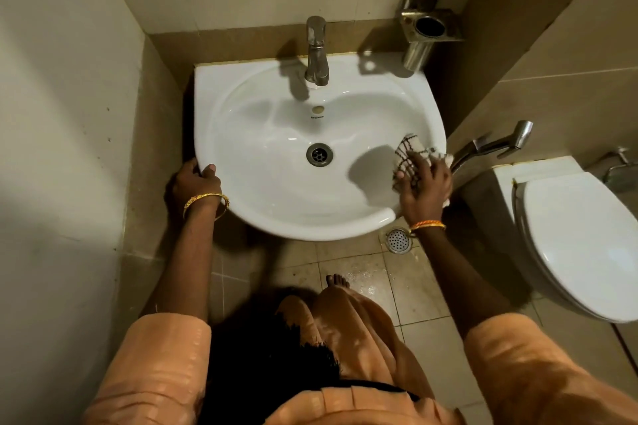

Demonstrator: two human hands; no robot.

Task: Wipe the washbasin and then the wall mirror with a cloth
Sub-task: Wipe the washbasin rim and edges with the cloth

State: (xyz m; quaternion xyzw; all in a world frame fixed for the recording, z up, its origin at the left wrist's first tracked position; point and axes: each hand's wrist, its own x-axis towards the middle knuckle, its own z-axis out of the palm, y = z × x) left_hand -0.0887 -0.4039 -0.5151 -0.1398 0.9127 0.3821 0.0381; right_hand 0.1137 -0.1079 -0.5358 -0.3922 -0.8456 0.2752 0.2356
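The cloth [411, 157], white with thin dark checked lines, lies bunched on the right rim of the white washbasin [262, 190], partly draped down the inner slope of the bowl and partly trailing over the outer edge. Its long axis runs roughly across the rim, from inside the bowl out toward the toilet side. The right hand [423, 188] lies on top of it, fingers spread and bent over the folds, pressing the cloth against the porcelain. The left hand [193, 181] grips the basin's left edge, thumb on top of the rim and the other fingers curled beneath it.

The basin's drain [319, 154] sits at the middle of the bowl, well apart from the cloth, with the overflow hole [318, 109] above it. A chrome tap [317, 52] stands at the back rim, its spout pointing toward the bowl. A metal tumbler holder [426, 31] is fixed to the wall at the back right corner, above the rim. Just beside the cloth, past the basin's right edge, a chrome hand sprayer [497, 145] juts out from the side wall, its head pointing away from the basin. A white toilet [580, 245] with its lid closed stands to the right. A round floor drain [398, 240] lies in the tiled floor under the right wrist.
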